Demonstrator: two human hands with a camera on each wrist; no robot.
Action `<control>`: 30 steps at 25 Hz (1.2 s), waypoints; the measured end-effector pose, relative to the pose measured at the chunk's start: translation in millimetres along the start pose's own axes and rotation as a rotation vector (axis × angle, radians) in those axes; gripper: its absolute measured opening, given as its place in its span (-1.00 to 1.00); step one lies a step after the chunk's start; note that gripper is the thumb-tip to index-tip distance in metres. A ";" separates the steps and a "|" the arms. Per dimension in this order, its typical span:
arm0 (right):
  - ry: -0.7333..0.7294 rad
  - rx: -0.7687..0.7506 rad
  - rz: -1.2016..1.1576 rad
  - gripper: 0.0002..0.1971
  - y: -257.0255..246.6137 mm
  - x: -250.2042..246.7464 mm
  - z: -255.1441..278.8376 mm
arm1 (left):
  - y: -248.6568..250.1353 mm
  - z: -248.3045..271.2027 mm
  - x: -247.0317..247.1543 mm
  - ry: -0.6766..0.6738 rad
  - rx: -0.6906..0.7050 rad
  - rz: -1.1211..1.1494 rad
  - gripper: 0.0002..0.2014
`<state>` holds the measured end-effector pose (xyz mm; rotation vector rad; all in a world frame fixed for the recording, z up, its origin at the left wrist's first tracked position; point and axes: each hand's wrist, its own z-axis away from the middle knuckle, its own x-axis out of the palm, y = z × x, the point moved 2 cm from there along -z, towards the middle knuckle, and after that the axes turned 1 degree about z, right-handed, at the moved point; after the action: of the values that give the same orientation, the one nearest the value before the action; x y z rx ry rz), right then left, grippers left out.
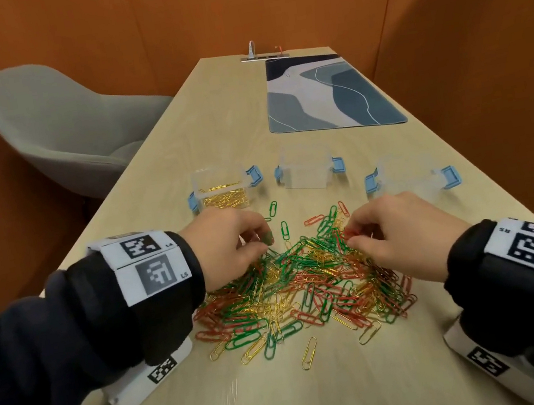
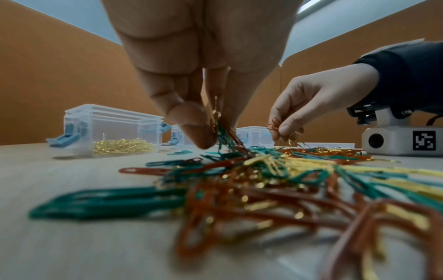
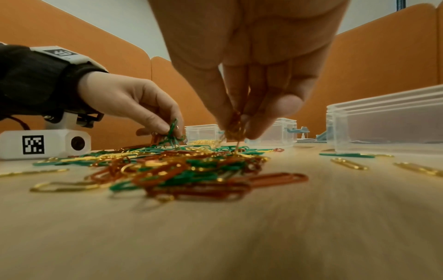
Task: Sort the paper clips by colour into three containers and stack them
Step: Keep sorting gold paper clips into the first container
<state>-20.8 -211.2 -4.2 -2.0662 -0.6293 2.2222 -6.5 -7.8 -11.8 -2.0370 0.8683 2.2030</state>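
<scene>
Left hand (image 1: pixel 226 243): palm down, fingers curled, tips pinched together on green clips. Right hand (image 1: pixel 398 234): palm down, fingers curled, tips pinching red clips. Both forearms in dark sleeves, white marker bands at wrists, extended forward side by side.

Black knitted sleeves (image 1: pixel 79 320) are worn on both arms, a white stripe being seen at the left cuff edge. Behind each grip, a white band (image 1: pixel 145 267) printed with black square markers, lettered L4, L5 and R5, is strapped round the wrist. Beneath each, a white camera housing (image 2: pixel 402 141) with a round lens is fixed on a black bracket.
</scene>
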 end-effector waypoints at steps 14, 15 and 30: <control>-0.284 -0.376 0.097 -0.64 -36.0 18.1 2.1 | -1.1 19.7 4.1 -0.283 0.177 -0.017 -0.75; -0.258 -0.358 0.101 -0.73 -34.4 17.4 1.8 | -2.9 19.8 5.2 -0.285 0.174 -0.019 -0.81; -0.287 -0.440 0.136 -0.56 -61.1 29.7 -6.8 | -34.1 28.3 -27.9 -0.300 -0.357 0.846 -0.76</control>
<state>-32.2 -144.4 -13.0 -2.0234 -1.1214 2.6880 -15.4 42.2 0.9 -1.5012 1.6031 3.1718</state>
